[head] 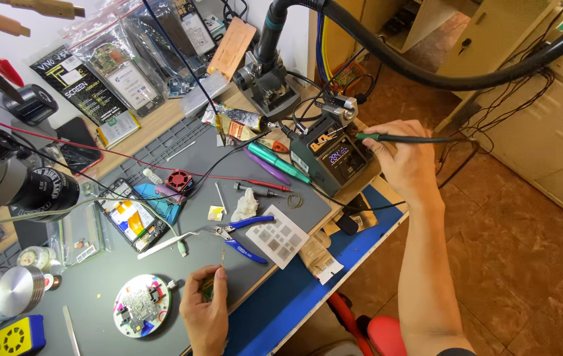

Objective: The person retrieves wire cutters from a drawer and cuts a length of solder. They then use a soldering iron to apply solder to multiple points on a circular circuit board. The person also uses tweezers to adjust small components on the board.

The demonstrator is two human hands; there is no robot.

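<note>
My right hand (405,161) is stretched out to the far right of the worktop (334,260), fingers closed around the green grip of a soldering iron (400,138). The iron lies nearly level, its tip pointing left toward the holder on top of the soldering station (333,157), which sits just left of this hand with its small screen lit. A black cable runs off the iron's back end to the right.

My left hand (206,306) is low at the near edge of the grey mat (97,290), thumb and fingers pinched shut on a small green chip board (208,288); it is too small for me to tell more about it. Just left of that hand lies a round white jig (142,305) with a circuit board clamped on it. Just beyond the hand are blue-handled pliers (245,237), and to their right a square metal stencil (277,240). Further beyond and to the left sits an opened phone (133,221), with white tweezers (163,245) between it and my hand. A small red fan (178,180) sits well beyond, near the mat's middle.
</note>
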